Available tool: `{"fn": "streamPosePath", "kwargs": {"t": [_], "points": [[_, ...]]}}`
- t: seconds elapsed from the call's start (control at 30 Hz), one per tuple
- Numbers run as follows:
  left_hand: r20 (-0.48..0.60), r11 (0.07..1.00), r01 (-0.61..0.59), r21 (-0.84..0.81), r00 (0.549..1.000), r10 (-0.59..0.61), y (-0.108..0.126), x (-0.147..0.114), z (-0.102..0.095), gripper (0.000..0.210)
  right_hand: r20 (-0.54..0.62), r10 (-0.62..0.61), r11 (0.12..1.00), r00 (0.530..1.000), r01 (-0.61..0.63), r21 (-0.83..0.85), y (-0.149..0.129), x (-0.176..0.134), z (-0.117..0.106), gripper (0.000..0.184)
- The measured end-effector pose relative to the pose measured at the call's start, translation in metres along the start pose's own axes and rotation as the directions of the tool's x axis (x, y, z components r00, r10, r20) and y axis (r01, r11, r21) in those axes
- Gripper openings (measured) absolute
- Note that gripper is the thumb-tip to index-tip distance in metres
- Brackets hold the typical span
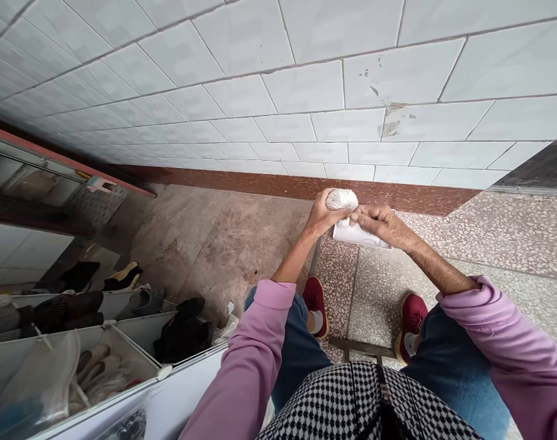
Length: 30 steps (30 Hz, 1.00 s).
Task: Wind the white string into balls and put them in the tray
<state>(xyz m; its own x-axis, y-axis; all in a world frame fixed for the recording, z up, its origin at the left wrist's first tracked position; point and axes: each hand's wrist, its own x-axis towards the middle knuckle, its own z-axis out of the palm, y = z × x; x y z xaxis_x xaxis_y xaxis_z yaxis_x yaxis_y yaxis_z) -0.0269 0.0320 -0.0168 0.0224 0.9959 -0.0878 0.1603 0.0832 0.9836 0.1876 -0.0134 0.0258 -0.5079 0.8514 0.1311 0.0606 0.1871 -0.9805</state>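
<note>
My left hand [324, 214] is wrapped round a rounded white bundle [343, 198] with a wrinkled surface; whether it is paper, plastic or thread cannot be made out. My right hand [383, 225] is closed at the bundle's lower right side, its thumb and fingertips pinched together. What lies between those fingertips is too small to tell. Below both hands, a shallow white box [361, 236] rests on the speckled floor near the wall, partly covered by the hands.
A tiled wall [301, 85] with a brown base strip [241, 182] rises in front. At the lower left stands an open shoe rack [186, 363] with shoes and plastic bags. My red shoes [315, 307] are planted apart, with a dark bar [361, 348] between my legs.
</note>
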Motion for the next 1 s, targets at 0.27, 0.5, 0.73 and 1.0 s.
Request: {"fn": "streamPosePath", "kwargs": {"t": [0.27,0.5,0.73,1.0], "points": [[0.524,0.973,0.172,-0.152,0.849,-0.068,0.015,-0.019,0.004,0.07,-0.282,0.045,0.999,0.958,-0.036,0.036,0.017,0.005,-0.039,0.061],[0.502,0.867,0.267,-0.42,0.865,-0.023,0.022,-0.023,0.009,0.081,-0.331,0.028,0.999,0.943,-0.032,-0.008,0.037,0.013,-0.026,0.066],[0.158,0.846,0.09,-0.525,0.987,-0.007,0.014,-0.006,0.01,0.071,-0.084,0.003,0.956,0.996,-0.027,-0.291,0.041,0.003,0.006,0.049],[0.111,0.997,0.036,-0.073,0.993,-0.028,-0.009,0.001,0.01,0.085,-0.121,-0.078,0.992,0.99,0.065,-0.109,0.003,0.001,-0.003,0.061]]}}
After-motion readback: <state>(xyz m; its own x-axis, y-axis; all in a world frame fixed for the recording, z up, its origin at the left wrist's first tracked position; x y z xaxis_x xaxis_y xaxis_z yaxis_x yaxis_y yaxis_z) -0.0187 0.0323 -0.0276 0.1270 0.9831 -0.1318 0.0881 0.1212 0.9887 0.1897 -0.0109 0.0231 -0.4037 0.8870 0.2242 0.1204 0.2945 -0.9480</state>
